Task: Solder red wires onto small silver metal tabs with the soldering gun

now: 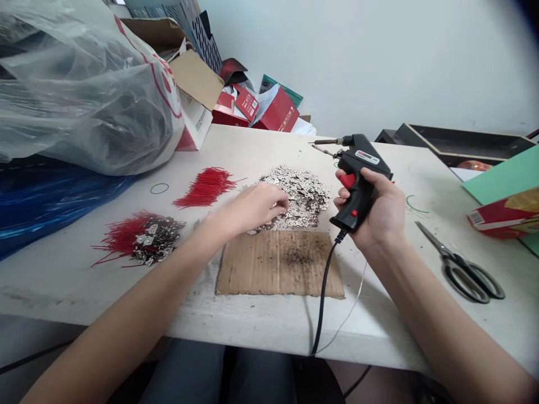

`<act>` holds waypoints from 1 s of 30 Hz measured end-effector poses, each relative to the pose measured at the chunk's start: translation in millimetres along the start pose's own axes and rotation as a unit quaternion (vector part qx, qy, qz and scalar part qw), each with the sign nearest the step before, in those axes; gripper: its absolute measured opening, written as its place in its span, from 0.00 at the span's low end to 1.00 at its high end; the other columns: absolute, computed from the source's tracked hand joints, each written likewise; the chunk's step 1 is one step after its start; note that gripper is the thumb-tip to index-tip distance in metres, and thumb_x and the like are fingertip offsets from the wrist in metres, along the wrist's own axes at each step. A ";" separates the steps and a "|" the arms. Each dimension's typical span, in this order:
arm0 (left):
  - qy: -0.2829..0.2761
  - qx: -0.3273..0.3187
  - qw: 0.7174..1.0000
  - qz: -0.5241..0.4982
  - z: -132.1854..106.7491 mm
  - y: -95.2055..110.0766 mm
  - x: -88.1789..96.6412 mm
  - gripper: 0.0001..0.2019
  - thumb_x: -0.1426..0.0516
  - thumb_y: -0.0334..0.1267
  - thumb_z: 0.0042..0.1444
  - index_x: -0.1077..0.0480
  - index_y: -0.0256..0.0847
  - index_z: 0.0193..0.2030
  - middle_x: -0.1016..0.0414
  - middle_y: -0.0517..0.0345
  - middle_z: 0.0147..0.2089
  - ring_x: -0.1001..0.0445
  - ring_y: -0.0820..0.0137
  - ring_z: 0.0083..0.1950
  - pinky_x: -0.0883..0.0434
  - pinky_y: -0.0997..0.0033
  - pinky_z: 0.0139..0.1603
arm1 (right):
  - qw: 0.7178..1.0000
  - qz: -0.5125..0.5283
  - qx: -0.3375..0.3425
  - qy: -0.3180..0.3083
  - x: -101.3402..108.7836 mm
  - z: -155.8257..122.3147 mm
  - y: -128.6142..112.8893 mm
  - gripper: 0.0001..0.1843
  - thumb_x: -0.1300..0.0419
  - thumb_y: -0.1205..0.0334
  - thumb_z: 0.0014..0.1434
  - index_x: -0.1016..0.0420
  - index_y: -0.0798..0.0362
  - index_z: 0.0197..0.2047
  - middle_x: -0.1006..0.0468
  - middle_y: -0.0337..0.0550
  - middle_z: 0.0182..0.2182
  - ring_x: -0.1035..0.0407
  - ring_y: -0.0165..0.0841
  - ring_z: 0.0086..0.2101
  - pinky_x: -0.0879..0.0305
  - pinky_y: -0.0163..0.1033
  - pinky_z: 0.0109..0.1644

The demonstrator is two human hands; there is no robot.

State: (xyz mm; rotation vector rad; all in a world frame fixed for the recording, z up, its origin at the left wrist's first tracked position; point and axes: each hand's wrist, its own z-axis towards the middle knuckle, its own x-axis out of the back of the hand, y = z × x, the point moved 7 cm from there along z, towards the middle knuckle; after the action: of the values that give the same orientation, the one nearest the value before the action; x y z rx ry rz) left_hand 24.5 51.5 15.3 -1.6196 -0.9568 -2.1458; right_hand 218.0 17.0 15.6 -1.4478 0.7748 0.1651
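Note:
My right hand (381,210) is wrapped round the grip of a black soldering gun (364,160) with a red trigger, its tip pointing left above the table. A thin solder wire (356,300) hangs below that hand. At the left edge of a pile of small silvery metal pieces (305,193), my left hand (266,203) has its fingers closed; whatever is between them is hidden. Just in front lies a piece of cardboard (252,266) with dark burnt specks. Red wires (206,188) form a bundle to the left, and red wires with metal pieces (147,238) lie nearer me.
Black-handled scissors (461,266) rest on the right of the white table (269,328). A big plastic bag (96,95) and an open carton (193,78) fill the back left. Red boxes (275,112) stand against the wall. The gun's black cord (322,303) runs over the front edge.

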 end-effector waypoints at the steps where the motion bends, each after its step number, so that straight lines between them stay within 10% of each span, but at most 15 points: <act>1: 0.002 0.000 1.000 0.003 0.0 0.1 0.4 0.09 0.43 0.32 0.69 0.19 0.38 0.44 0.18 0.54 0.44 0.23 0.66 0.46 0.33 0.63 0.48 | 1.000 -0.002 -0.001 0.000 0.3 0.0 0.3 0.13 0.38 0.62 0.63 0.21 0.60 0.47 0.18 0.49 0.38 0.37 0.24 0.23 0.37 0.29 0.25; 30: 0.030 0.016 0.999 -0.036 -2.0 7.4 9.3 0.11 0.47 0.26 0.68 0.23 0.40 0.46 0.20 0.56 0.49 0.24 0.67 0.49 0.34 0.63 0.51 | 1.000 -0.020 -0.007 0.012 1.7 -1.0 0.9 0.13 0.37 0.61 0.59 0.22 0.58 0.46 0.18 0.48 0.39 0.38 0.24 0.23 0.39 0.32 0.25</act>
State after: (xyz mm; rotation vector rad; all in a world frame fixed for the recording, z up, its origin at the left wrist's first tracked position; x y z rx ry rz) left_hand 24.4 46.2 26.2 -1.5185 -1.0399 -2.2019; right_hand 218.5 15.6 14.0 -1.4807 0.7647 0.1222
